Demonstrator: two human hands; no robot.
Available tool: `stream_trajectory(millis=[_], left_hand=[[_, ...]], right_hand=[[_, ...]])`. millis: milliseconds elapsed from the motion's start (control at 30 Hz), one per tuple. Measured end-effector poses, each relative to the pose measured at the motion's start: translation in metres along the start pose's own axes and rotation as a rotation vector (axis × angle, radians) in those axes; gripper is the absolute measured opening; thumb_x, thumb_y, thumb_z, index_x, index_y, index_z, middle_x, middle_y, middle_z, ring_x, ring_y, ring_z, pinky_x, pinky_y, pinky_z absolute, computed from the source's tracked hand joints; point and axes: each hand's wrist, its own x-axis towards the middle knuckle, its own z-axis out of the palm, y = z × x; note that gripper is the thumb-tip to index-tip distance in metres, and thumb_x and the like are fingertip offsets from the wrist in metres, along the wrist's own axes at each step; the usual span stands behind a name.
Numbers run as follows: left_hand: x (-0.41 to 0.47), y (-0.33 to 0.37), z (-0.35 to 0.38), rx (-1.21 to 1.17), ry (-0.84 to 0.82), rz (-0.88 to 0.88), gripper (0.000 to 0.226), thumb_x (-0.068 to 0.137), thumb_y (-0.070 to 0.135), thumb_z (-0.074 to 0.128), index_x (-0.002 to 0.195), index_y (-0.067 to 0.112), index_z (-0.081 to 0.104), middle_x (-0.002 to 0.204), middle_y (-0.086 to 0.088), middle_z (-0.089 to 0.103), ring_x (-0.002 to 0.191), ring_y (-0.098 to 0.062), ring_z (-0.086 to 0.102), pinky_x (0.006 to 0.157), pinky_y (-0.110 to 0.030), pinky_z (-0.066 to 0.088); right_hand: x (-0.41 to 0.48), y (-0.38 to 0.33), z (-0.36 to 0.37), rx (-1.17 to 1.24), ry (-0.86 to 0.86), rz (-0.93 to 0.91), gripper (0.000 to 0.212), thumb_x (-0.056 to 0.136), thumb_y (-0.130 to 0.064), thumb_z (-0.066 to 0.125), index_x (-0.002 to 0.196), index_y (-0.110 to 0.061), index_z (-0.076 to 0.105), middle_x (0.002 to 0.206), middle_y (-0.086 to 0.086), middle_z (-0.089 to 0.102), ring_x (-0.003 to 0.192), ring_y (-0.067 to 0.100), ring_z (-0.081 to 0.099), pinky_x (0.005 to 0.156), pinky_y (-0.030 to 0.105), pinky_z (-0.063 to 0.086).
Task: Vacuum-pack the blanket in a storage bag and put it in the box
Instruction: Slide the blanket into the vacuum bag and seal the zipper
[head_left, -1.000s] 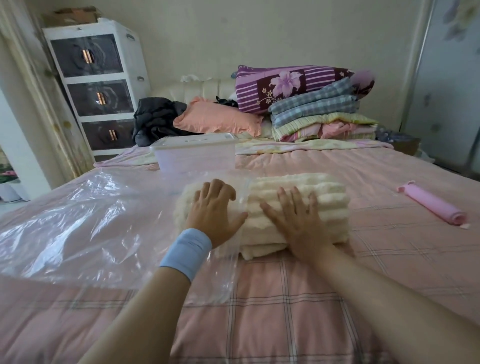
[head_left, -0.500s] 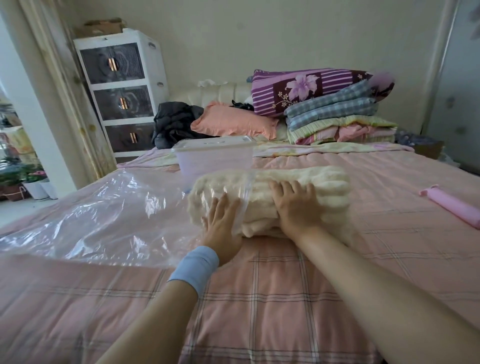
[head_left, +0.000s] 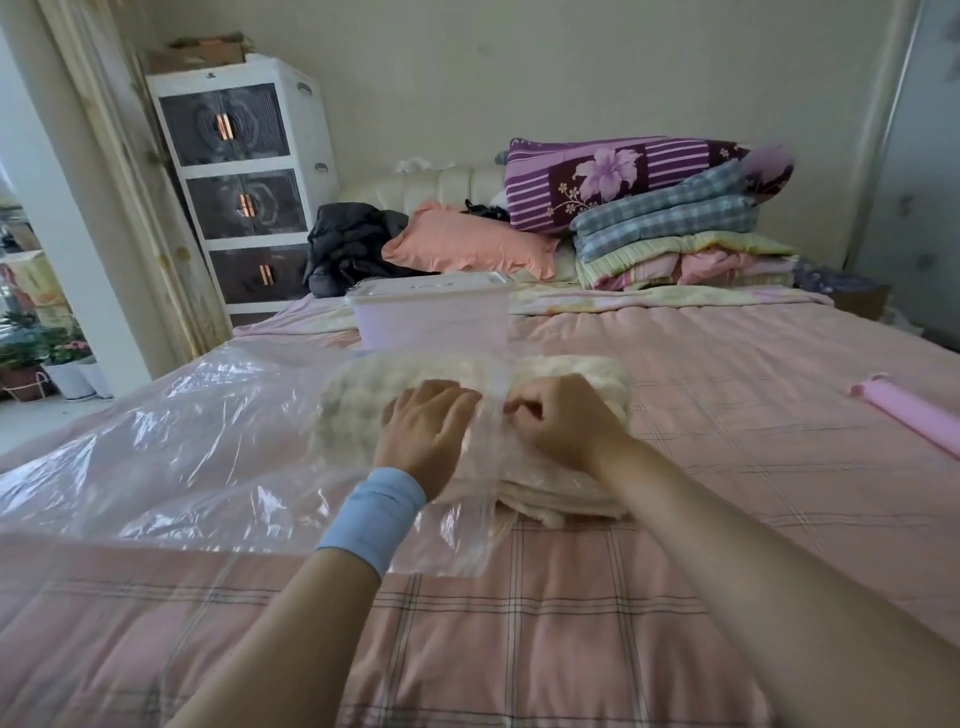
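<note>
A folded cream blanket (head_left: 571, 374) lies on the pink bed, its left half inside the mouth of a clear plastic storage bag (head_left: 171, 441) that spreads out to the left. My left hand (head_left: 423, 431), with a blue wristband, rests on the bagged part of the blanket with fingers bent over it. My right hand (head_left: 561, 421) is curled and pinches the bag's open edge on top of the blanket. Just behind the blanket stands a translucent plastic box (head_left: 431, 317) with its lid on.
A pink rolled object (head_left: 909, 415) lies at the right on the pink plaid bedspread (head_left: 519, 623). Pillows and folded quilts (head_left: 675, 223) are stacked at the headboard. A white drawer cabinet (head_left: 239, 182) stands at the back left beside a curtain.
Both hands have come together at the bag's mouth. My right hand went from lying flat on the blanket to pinching the plastic edge. The camera has moved closer.
</note>
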Motion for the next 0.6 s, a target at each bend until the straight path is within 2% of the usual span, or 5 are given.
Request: stream_trajectory(millis=[100, 200, 367, 467, 600], left_hand=[[0.02, 0.002, 0.003, -0.062, 0.027, -0.019, 0.052, 0.088, 0.052, 0.023, 0.104, 0.033, 0.069, 0.131, 0.007, 0.054, 0.122, -0.019, 0.044, 0.106, -0.039, 0.031], [0.04, 0.007, 0.013, -0.015, 0.042, 0.026, 0.033, 0.098, 0.04, 0.043, 0.124, 0.027, 0.059, 0.139, 0.005, 0.05, 0.129, -0.022, 0.043, 0.111, -0.039, 0.03], [0.07, 0.008, 0.024, 0.241, -0.185, 0.012, 0.065, 0.094, 0.064, 0.033, 0.152, 0.036, 0.023, 0.162, 0.007, 0.015, 0.15, -0.016, 0.008, 0.122, -0.045, 0.0], [0.074, 0.006, 0.039, 0.281, -0.295, -0.025, 0.072, 0.089, 0.073, 0.027, 0.153, 0.039, 0.019, 0.163, 0.008, 0.011, 0.15, -0.016, 0.003, 0.121, -0.047, -0.003], [0.071, 0.005, 0.049, 0.29, -0.288, -0.025, 0.065, 0.09, 0.071, 0.027, 0.149, 0.044, 0.027, 0.161, 0.012, 0.018, 0.149, -0.015, 0.01, 0.121, -0.046, 0.001]], right_hand=[[0.001, 0.013, -0.019, -0.054, 0.286, 0.035, 0.021, 0.084, -0.011, 0.061, 0.092, -0.02, 0.078, 0.092, -0.003, 0.076, 0.085, 0.015, 0.067, 0.083, 0.035, 0.054], [0.002, 0.032, -0.027, -0.194, 0.178, 0.43, 0.054, 0.081, -0.051, 0.064, 0.131, -0.031, 0.057, 0.143, 0.0, 0.049, 0.137, 0.027, 0.04, 0.109, 0.054, 0.035], [-0.006, 0.065, -0.012, 0.778, 0.031, 1.081, 0.148, 0.03, -0.088, 0.079, 0.155, -0.032, 0.023, 0.143, 0.01, 0.053, 0.121, 0.036, 0.059, 0.1, 0.054, 0.05], [-0.002, 0.092, 0.007, 0.954, -0.06, 1.207, 0.138, 0.027, -0.08, 0.088, 0.148, -0.031, 0.044, 0.123, 0.009, 0.069, 0.101, 0.036, 0.072, 0.087, 0.059, 0.056], [-0.008, 0.079, 0.003, 1.046, -0.241, 1.112, 0.066, 0.071, -0.066, 0.076, 0.118, -0.019, 0.074, 0.113, 0.011, 0.074, 0.102, 0.031, 0.072, 0.093, 0.045, 0.057]])
